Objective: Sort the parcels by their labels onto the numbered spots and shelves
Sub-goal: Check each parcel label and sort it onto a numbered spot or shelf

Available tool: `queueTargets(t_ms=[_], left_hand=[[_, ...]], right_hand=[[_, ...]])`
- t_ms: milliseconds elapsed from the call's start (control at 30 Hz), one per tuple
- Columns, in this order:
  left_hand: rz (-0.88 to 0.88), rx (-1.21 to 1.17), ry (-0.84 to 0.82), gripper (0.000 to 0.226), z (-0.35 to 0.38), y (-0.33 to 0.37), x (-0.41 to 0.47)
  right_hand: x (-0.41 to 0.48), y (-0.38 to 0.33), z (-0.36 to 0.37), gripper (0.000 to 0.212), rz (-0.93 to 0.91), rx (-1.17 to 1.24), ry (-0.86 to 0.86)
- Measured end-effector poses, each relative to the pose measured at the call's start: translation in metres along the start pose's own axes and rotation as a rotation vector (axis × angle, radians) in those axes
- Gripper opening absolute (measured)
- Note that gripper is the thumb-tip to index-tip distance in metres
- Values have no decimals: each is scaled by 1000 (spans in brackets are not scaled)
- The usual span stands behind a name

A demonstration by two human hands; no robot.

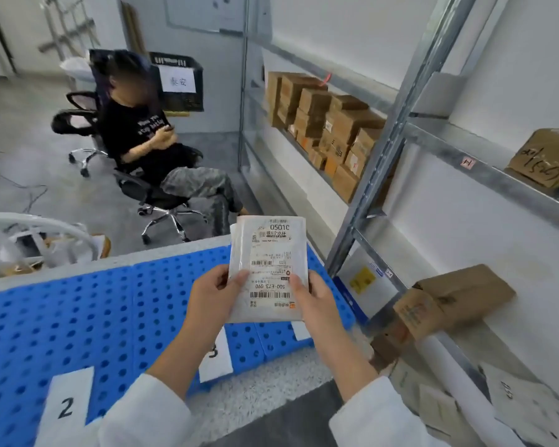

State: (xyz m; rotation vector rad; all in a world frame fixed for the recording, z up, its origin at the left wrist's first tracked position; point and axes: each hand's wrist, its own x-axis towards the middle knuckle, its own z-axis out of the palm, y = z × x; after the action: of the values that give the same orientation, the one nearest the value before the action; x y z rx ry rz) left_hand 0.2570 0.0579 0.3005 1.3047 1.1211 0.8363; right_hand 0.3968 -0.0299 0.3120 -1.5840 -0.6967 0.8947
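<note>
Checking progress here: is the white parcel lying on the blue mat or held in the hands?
Held. The left hand and right hand grip the white parcel by its lower sides, above the blue mat.

At your 11 o'clock a grey concrete floor (29, 124) runs back to the far corner, where metal frames (68, 30) lean, and thin cables (33, 193) trail over it at 9 o'clock. At 12 o'clock you have a person (142, 137) seated in a black mesh office chair (162, 195), a second chair (78, 121) just behind, and a black crate (181, 98) bearing a paper sign. A whiteboard (204, 11) hangs on the grey partition wall (220, 75) above it, under soft, even light.
</note>
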Motion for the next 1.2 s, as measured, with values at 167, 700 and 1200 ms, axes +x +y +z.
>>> queueTargets(t_ms=[167, 700, 1200], left_hand=[[18, -31, 184, 6, -44, -3, -51], [23, -60, 671, 30, -174, -54, -224], [93, -153, 764, 31, -379, -85, -308]], right_hand=[[-36, 4, 30, 17, -77, -12, -180], [-168, 45, 139, 13, -87, -18, -582], [-286, 42, 332, 17, -98, -99, -662]])
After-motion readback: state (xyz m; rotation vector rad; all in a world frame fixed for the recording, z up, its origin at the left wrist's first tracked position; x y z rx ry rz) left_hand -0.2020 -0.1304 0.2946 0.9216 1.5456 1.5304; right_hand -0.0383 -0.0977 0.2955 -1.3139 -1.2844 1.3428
